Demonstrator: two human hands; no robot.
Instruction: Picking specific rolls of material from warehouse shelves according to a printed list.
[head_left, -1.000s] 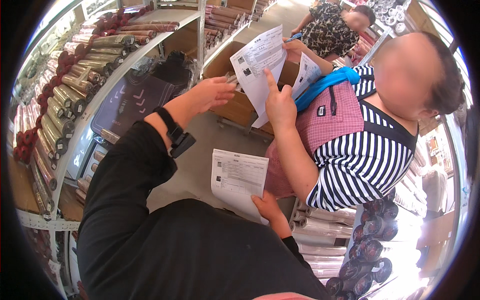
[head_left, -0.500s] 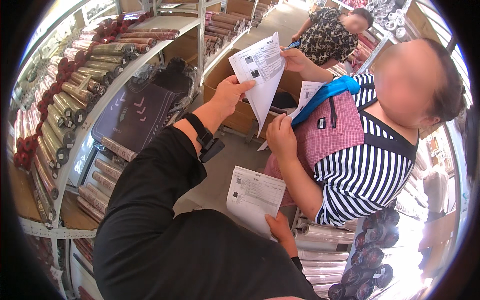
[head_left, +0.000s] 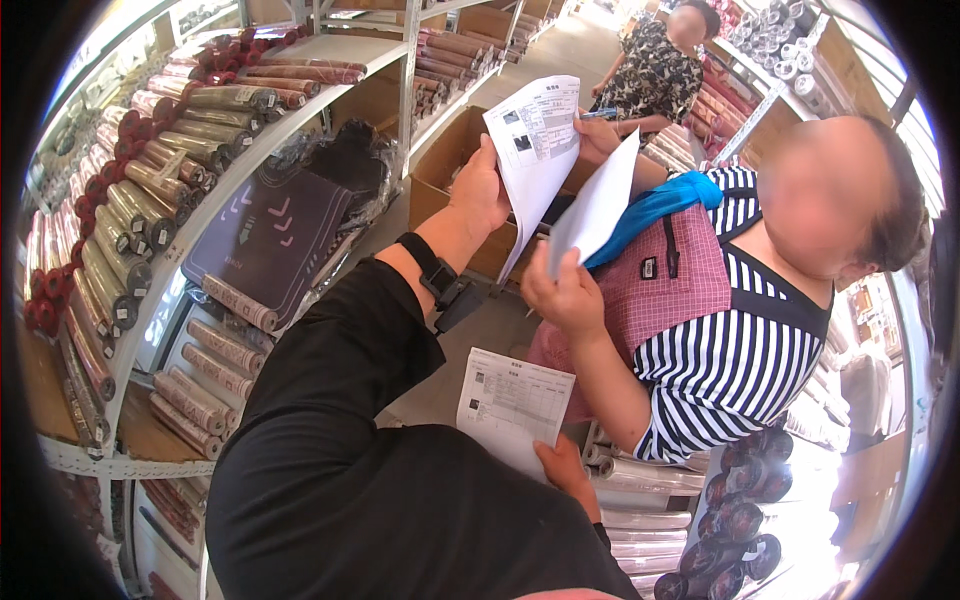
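My left hand (head_left: 478, 192) reaches forward and grips the left edge of printed sheets of paper (head_left: 545, 140); some fingers are hidden behind them. A co-worker's hand (head_left: 598, 138) with a blue pen is at the right edge of those sheets. The co-worker's other hand (head_left: 566, 297) holds up another sheet (head_left: 598, 212), its blank white side toward me. Low in front of my body, my right hand (head_left: 566, 466) is closed on the lower right edge of a printed form (head_left: 512, 400). A black band with a device (head_left: 437, 278) sits on my left wrist.
Shelves (head_left: 130, 365) at left hold many wrapped rolls (head_left: 130, 220). A dark printed mat (head_left: 265, 235) and a cardboard box (head_left: 440, 165) stand beyond my left arm. The co-worker (head_left: 730, 330) stands close at right. Another person (head_left: 650, 75) is farther back. Dark rolls (head_left: 735, 520) lie lower right.
My left hand and its sheets have shifted slightly right, and its thumb no longer shows on top. The co-worker's other sheet has been lifted and turned. My right hand has barely moved.
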